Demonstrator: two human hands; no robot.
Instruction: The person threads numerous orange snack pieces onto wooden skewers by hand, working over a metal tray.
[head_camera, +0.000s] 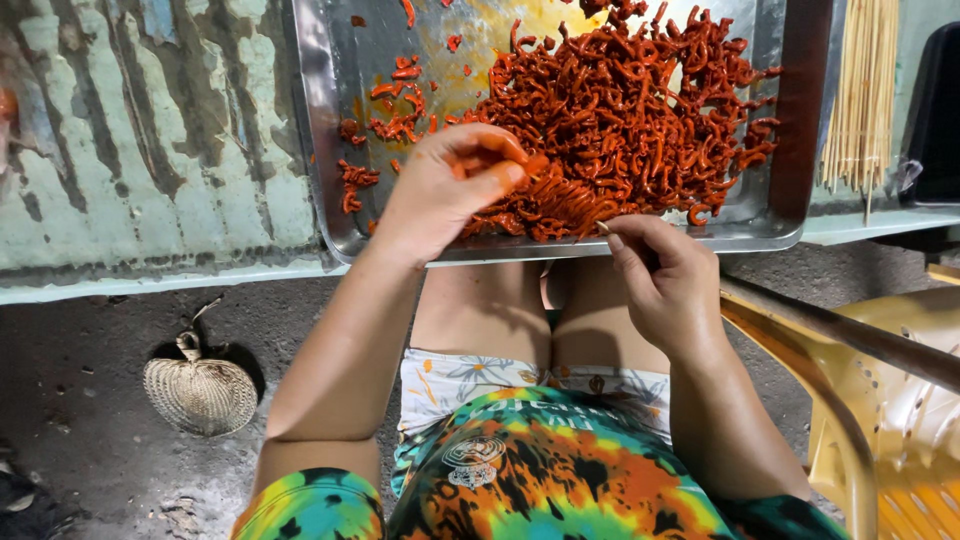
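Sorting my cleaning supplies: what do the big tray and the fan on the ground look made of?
The large rectangular silver tray looks like bare metal: shiny, reflective rim. The round tan hand fan seems woven from palm leaf or straw: fine ribbed weave, looped handle.

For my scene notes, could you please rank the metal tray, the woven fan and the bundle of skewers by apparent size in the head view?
1. metal tray
2. bundle of skewers, partly cut off, so unsure
3. woven fan, looks about alike

a worn table top (150, 150), pale green paint peeling in dark streaks — its edge runs across the view. below, a dark gritty floor (90, 350) with a woven fan (200, 393) lying flat. a yellow plastic chair (890, 420) stands at right — light dim, even.
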